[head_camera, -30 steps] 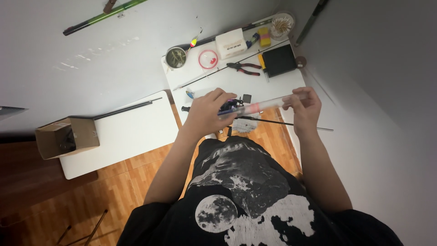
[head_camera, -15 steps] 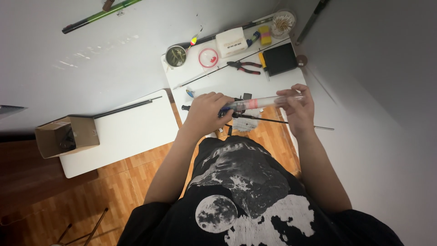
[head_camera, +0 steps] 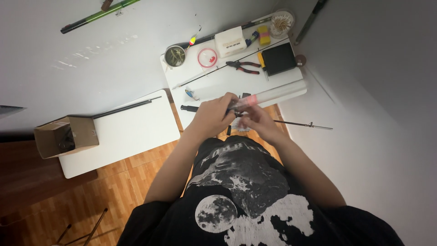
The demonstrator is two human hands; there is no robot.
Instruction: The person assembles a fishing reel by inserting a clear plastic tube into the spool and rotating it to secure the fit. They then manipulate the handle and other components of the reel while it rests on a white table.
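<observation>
My left hand [head_camera: 214,115] grips one end of a long clear plastic tube [head_camera: 273,94] with a pink patch near the hands. The tube reaches out to the right over the edge of the white work table [head_camera: 218,84]. My right hand [head_camera: 256,119] sits just below the left one, fingers closed on the tube's near end. A thin dark fishing rod [head_camera: 291,123] lies level beneath both hands, its black handle [head_camera: 189,108] poking out at the left.
The table carries red-handled pliers [head_camera: 243,67], a black pad [head_camera: 278,58], a white box [head_camera: 230,41], a round tin [head_camera: 175,55], a pink ring [head_camera: 207,58] and a cup of sticks [head_camera: 281,21]. A lower white table [head_camera: 123,132] with a cardboard box [head_camera: 66,135] stands left.
My right hand has slid leftward along the tube, from its far right end to right beside my left hand. The tube now sticks out bare to the right.
</observation>
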